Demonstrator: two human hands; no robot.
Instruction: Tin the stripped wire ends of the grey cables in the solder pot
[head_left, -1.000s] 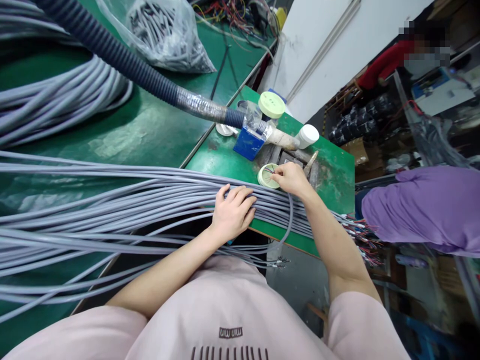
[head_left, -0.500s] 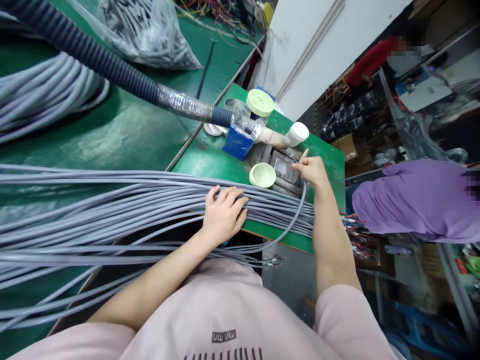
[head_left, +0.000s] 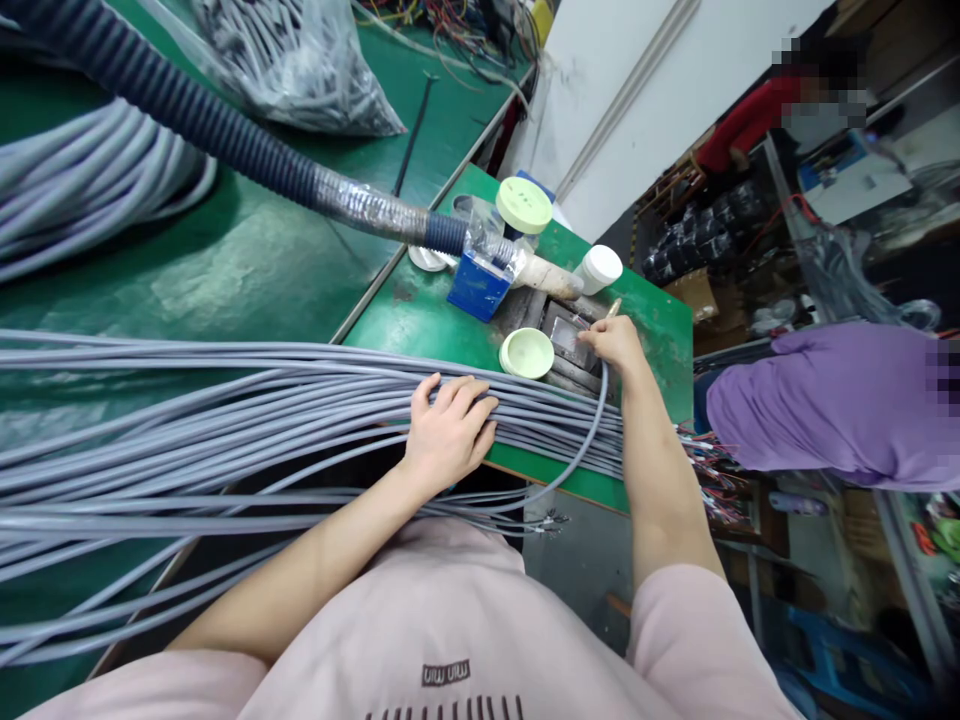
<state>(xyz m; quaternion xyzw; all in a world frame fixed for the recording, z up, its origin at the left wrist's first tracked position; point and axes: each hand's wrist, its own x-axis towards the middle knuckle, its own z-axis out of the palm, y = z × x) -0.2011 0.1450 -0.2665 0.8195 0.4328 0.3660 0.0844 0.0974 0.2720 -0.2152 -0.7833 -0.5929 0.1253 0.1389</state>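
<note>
My left hand (head_left: 446, 435) lies with its fingers spread on a thick bundle of grey cables (head_left: 300, 395) running across the bench. In a pinch, my right hand (head_left: 619, 343) grips one grey cable (head_left: 599, 410) near its end, over a small square metal pot (head_left: 568, 333) with a shiny surface. The cable bends down from the hand and back toward my body. Fingers hide most of its wire tips, so I cannot tell whether they touch the surface. Close by stands a pale green bowl (head_left: 527, 354).
A dark corrugated hose (head_left: 247, 145) ends in a nozzle (head_left: 551, 276) beside the pot, near a blue box (head_left: 480, 285). Behind are a green-lidded jar (head_left: 523, 205) and a white tub (head_left: 600, 268). A bag of cables (head_left: 300, 70) lies far left; a person in purple (head_left: 832, 400) is at right.
My right hand has shifted slightly left and inward over the pot, bringing the cable end with it. The left hand stays on the bundle.
</note>
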